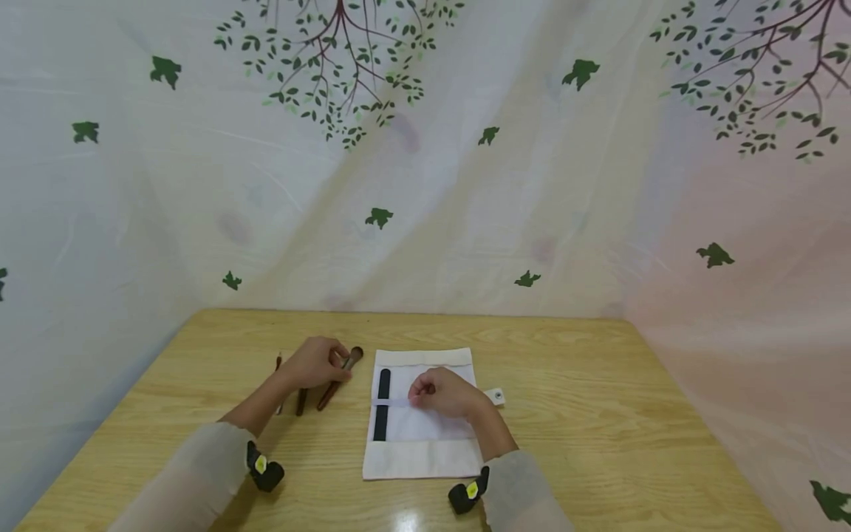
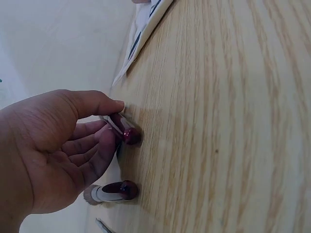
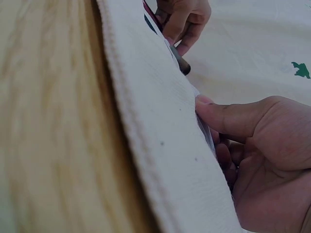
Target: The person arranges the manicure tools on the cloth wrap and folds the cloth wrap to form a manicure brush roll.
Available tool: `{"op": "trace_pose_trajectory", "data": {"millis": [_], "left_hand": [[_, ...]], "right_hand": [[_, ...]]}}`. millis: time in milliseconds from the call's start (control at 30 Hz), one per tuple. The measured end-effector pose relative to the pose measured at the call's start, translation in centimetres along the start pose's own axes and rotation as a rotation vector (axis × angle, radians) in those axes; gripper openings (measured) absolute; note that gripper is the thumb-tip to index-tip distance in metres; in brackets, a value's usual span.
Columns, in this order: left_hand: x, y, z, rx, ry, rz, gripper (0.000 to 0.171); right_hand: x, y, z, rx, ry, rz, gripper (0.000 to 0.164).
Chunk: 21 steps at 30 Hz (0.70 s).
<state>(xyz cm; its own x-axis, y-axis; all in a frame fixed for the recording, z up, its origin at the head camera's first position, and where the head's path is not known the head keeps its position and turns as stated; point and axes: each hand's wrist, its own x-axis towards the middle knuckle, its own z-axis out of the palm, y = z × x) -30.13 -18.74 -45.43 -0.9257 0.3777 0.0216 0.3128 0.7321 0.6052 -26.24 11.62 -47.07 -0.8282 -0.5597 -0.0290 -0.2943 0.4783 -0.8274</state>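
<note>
Thumb and fingers of my left hand (image 1: pixel 315 363) pinch a makeup brush (image 1: pixel 327 397) with a dark red handle and a brown bristle head. In the left wrist view, the rounded handle end (image 2: pixel 131 136) points toward the camera, close to the tabletop. My right hand (image 1: pixel 448 393) is over an unfolded white fabric brush roll (image 1: pixel 425 462), its fingers curled and pinching the thin pale band (image 1: pixel 397 403) that crosses the roll. A slim black item (image 1: pixel 381 425) lies under that band along the roll's left side. The right fingertips are partly hidden in the right wrist view.
Left of the held brush, a second dark-handled brush (image 1: pixel 301 403) and a thin reddish tool (image 1: pixel 279 362) lie on the wooden table (image 1: pixel 585 414), partly behind the left arm. A snap tab (image 1: pixel 496 397) sticks out from the roll's right edge. A leaf-printed cloth (image 1: pixel 439 258) hangs behind.
</note>
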Motion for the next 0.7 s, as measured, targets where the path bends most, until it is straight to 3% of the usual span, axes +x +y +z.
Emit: {"op": "trace_pose_trajectory", "data": {"millis": [267, 700], "left_hand": [[0.6, 0.1, 0.3, -0.029, 0.069, 0.009, 0.032], [1.4, 1.5, 0.2, -0.245, 0.137, 0.005, 0.029]], "right_hand": [[0.1, 0.3, 0.0, 0.018, -0.002, -0.015, 0.006], [0.0, 0.1, 0.0, 0.024, -0.004, 0.007, 0.005]]}}
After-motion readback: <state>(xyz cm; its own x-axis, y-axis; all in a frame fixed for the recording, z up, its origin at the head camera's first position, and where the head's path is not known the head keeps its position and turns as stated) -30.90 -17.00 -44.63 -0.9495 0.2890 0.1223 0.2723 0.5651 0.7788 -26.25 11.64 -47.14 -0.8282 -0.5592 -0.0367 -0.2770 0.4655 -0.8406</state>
